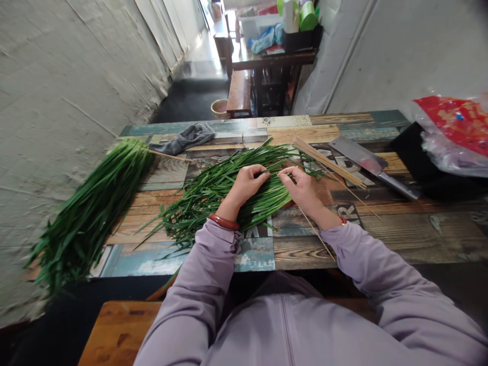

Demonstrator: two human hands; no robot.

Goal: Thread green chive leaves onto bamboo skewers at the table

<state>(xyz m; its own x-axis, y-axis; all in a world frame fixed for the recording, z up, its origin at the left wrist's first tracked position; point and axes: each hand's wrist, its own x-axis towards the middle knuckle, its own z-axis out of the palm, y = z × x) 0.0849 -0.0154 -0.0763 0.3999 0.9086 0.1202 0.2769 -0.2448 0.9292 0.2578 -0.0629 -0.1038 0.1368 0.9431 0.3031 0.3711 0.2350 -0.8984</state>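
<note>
Over a loose spread of green garlic chives (206, 193), my two hands come close together. My left hand (249, 183) is closed in a pinch on chive leaves between thumb and fingers. My right hand (301, 188) pinches a thin bamboo skewer (316, 234), which slants under the palm toward the table's front edge. Its upper tip seems to reach the fingertips, but the contact with the leaves is too small to make out. A bundle of bamboo skewers (330, 162) lies just beyond my right hand, with a single skewer alongside.
A large chive bunch (91, 208) lies at the left table end by the wall. A grey cloth (188, 138) is at the back. To the right lie a cleaver (358, 155) and a red-and-clear plastic bag (453, 132). Another table (274, 61) stands beyond the patterned table (396, 229).
</note>
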